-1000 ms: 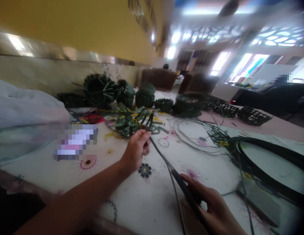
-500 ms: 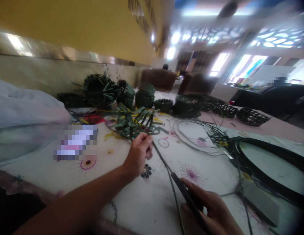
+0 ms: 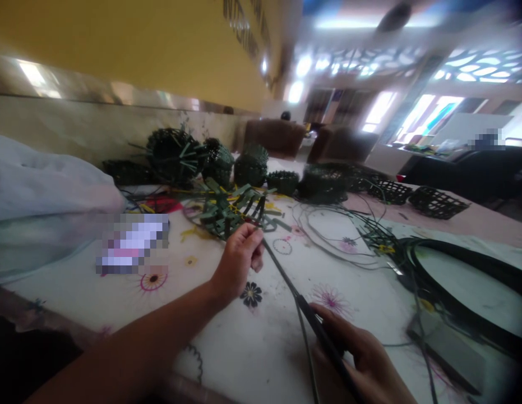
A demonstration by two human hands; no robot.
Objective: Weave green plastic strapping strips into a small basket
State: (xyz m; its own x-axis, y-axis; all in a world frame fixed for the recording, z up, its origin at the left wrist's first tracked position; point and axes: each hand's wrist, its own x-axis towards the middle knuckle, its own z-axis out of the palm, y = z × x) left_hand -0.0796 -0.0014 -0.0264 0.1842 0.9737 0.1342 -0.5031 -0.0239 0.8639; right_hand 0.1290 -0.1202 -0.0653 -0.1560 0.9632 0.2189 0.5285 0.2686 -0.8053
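My left hand (image 3: 239,255) is closed in a pinch on one end of a narrow dark green strip (image 3: 281,272). From there the strip slants down to the tip of a long, dark, rod-like thing (image 3: 323,334), whose exact kind I cannot make out. My right hand (image 3: 357,348) is wrapped round that dark thing. A second thin strand (image 3: 306,342) hangs from near its tip toward the bottom edge. Just beyond my left hand lies a partly woven green basket (image 3: 227,210) with loose strip ends sticking out and some yellow strands in it.
Woven dark baskets (image 3: 250,165) line the back of the table. Coiled black strapping (image 3: 454,292) and a grey block (image 3: 449,350) lie at right, a loop of thin strands (image 3: 323,247) nearer the middle. A white plastic bag (image 3: 46,185) and a blurred-out phone-like object (image 3: 134,241) are at left.
The view has shifted slightly. The dark rod-like thing and my right hand sit marginally farther right; both hands keep their hold.
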